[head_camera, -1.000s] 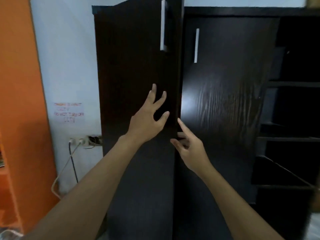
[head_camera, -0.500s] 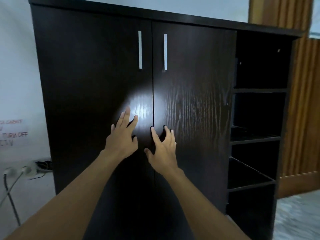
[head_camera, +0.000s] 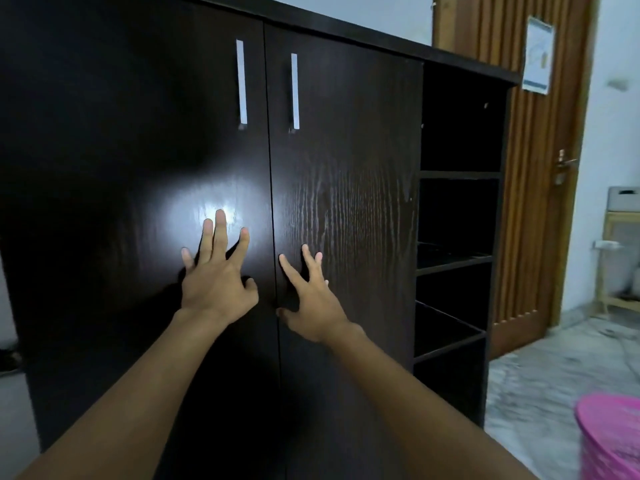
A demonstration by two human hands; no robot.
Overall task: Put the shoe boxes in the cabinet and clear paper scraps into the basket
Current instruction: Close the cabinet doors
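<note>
Pressing on the cabinet [head_camera: 346, 161] front in the head view, the left hand [head_camera: 216, 285] lies with fingers straight and spread on the left door [head_camera: 121, 185]. The right hand [head_camera: 313, 299] lies the same way on the right door [head_camera: 374, 237]. Each is just beside the centre seam, and neither grips anything.

A second ago the left door stood ajar. Now both doors are shut, edges meeting, with the handles [head_camera: 241, 81] side by side. That suggests the box step is done. No shoe boxes show, so they are presumably behind the doors, though that cannot be seen. The side shelves [head_camera: 457, 261] are dark.

What likely remains is the paper. The pink basket [head_camera: 609, 441] stands on the floor at lower right, well apart from the cabinet, and no scraps are in view.

A sheet [head_camera: 537, 57] hangs on the wooden door [head_camera: 540, 220], its print too blurred to read. No brand shows.
</note>
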